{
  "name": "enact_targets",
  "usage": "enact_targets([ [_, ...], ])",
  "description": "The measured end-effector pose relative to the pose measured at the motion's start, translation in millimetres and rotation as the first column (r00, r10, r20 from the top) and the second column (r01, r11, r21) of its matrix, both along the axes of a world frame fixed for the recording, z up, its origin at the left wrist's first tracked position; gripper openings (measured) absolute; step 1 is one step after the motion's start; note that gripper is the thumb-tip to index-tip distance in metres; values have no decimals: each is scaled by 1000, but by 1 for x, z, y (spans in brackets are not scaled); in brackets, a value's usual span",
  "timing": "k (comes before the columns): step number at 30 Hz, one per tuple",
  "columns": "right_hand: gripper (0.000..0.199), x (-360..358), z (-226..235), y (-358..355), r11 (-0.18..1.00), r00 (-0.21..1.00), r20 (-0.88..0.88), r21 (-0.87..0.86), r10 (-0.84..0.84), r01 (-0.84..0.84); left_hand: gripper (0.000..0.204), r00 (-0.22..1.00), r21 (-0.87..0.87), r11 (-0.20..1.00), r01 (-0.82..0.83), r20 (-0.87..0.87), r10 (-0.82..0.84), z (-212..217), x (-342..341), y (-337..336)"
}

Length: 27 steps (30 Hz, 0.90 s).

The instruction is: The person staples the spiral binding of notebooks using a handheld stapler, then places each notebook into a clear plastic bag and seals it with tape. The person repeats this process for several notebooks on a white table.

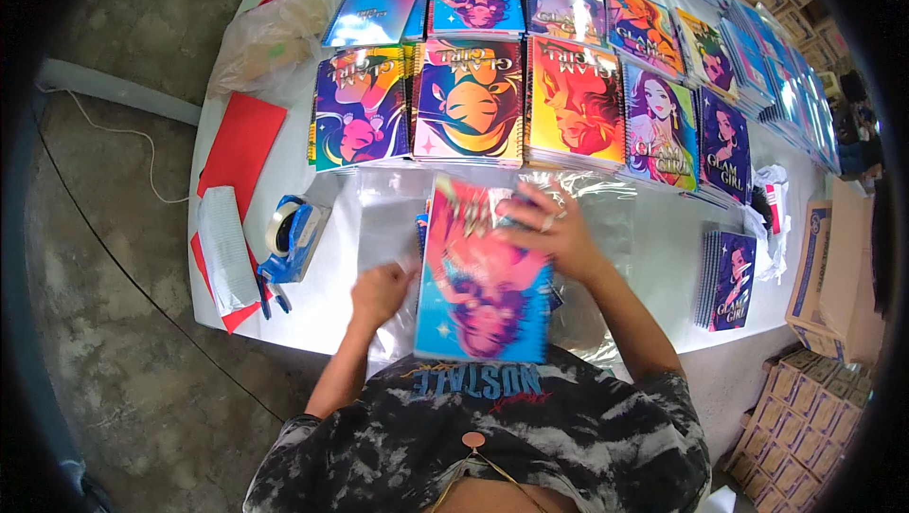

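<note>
A spiral notebook with a pink and blue illustrated cover is held in front of my chest, a little blurred. My right hand grips its upper right part, fingers across the cover. Beside its left edge is my left hand, fingers curled in; whether anything is pinched in them is hidden. Edges of other notebooks peek out beneath the held one. Clear plastic lies under and around it on the white table.
Rows of notebook stacks with bright covers, including an orange one, fill the far side. At left are a blue tape dispenser, a red sheet and a bubble-wrapped bundle. A small notebook stack and cardboard box stand right.
</note>
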State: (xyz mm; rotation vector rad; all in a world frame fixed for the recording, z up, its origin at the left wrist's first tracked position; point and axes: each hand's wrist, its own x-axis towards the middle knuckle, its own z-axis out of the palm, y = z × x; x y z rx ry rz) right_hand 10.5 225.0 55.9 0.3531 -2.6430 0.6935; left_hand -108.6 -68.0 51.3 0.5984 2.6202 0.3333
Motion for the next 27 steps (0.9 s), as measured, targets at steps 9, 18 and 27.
enact_targets([
  [9, 40, -30, -4, 42, 937, 999, 34, 349, -25, 11, 28, 957, 694, 663, 280, -255, -137, 104, -96, 188],
  [18, 58, -158, 1, 282, 399, 393, 121, 35, -912, 916, 79, 907, 263, 940, 219, -409, -97, 27, -191, 430],
  [27, 43, -181, 17, 305, 345, 605, 604, -500, -518, 794, 77, 996, 151, 985, 85, -44, -79, -5, -248, 445],
])
